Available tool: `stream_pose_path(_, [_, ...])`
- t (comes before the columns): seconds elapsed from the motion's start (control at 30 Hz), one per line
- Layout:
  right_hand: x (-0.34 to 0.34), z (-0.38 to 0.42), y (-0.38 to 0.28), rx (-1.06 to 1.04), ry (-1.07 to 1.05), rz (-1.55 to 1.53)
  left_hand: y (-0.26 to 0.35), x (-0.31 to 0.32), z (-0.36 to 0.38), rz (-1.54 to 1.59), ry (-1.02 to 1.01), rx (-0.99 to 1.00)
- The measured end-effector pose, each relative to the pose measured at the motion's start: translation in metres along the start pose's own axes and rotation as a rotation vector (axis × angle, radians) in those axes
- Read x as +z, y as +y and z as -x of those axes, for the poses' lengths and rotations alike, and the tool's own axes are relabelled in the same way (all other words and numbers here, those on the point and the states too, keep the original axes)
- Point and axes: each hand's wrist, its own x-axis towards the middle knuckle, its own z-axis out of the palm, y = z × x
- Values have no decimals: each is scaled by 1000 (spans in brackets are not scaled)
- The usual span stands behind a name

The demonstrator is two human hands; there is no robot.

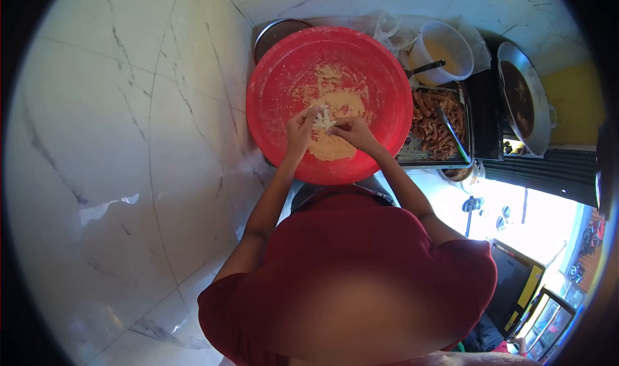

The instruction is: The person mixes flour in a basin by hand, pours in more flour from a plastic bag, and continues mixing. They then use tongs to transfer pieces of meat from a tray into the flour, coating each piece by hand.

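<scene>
A wide red plastic basin (267, 130) stands in front of me, with loose pale-yellow flour (332, 148) spread over its bottom. Above the flour, a whitish flour-coated food piece (324, 118) with thin, finger-like strands is pinched between my two hands. My left hand (300, 128) grips it from the left, fingertips closed. On the other side, my right hand (353, 132) has thumb and fingers pressed together at its lower right edge. The exact kind of food is too small to tell.
Right of the basin, a dark tray (412, 154) holds brown fried pieces (438, 126) and metal tongs (455, 136). Behind it are a clear bucket (461, 47) of yellowish liquid and a plastic bag (391, 30). A large pan (540, 130) of dark oil stands farther right. Marbled tile (116, 153) covers the left.
</scene>
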Motion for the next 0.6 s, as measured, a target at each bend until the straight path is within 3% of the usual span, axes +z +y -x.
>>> stream_pose_path(0.03, [-1, 0, -2, 45, -40, 48, -3, -4, 0, -40, -1, -39])
stream_pose_path(0.1, [3, -12, 23, -70, -54, -24, -11, -11, 2, -119, 0, -120])
stream_pose_path(0.13, [4, -20, 34, -126, -60, -60, -23, -16, 2, -238, 35, 0])
stream_pose_path(0.2, [-15, -40, 51, -31, -122, 136, -48, -25, 2, -476, 104, 238])
stream_pose_path(0.23, [-28, -54, 60, 17, -151, 233, -45, -28, 5, -550, 143, 252])
stream_pose_path(0.3, [-50, -86, 96, -68, -35, 320, -30, -37, 17, -700, 217, 271])
stream_pose_path(0.43, [-85, -128, 91, -61, 257, 458, -2, -50, 32, -737, 250, 246])
stream_pose_path(0.57, [-67, -137, 84, -222, 541, 769, 0, -56, 39, -711, 309, 303])
stream_pose_path(0.6, [-56, -135, 84, -240, 455, 773, -2, -56, 40, -700, 313, 322])
